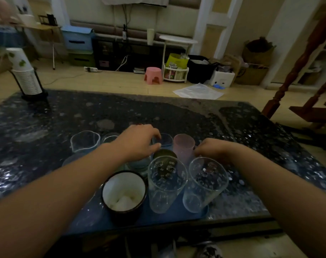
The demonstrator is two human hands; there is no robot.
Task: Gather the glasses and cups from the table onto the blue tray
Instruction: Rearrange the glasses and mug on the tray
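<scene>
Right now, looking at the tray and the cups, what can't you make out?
All in the head view:
- Left hand: its fingers reach down among the cups, and what they touch is hidden.
- Right hand: fingertips are behind the pink cup, so its grip is unclear.
- Blue tray: far edge is covered by cups and arms.
- Small clear glass: mostly behind the left wrist.

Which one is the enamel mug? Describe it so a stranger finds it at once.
Start at the blue tray on the near edge of the dark speckled table. The enamel mug stands at the tray's near left, beside two clear printed glasses. It alone is opaque: white inside, dark rim and outside.
</scene>
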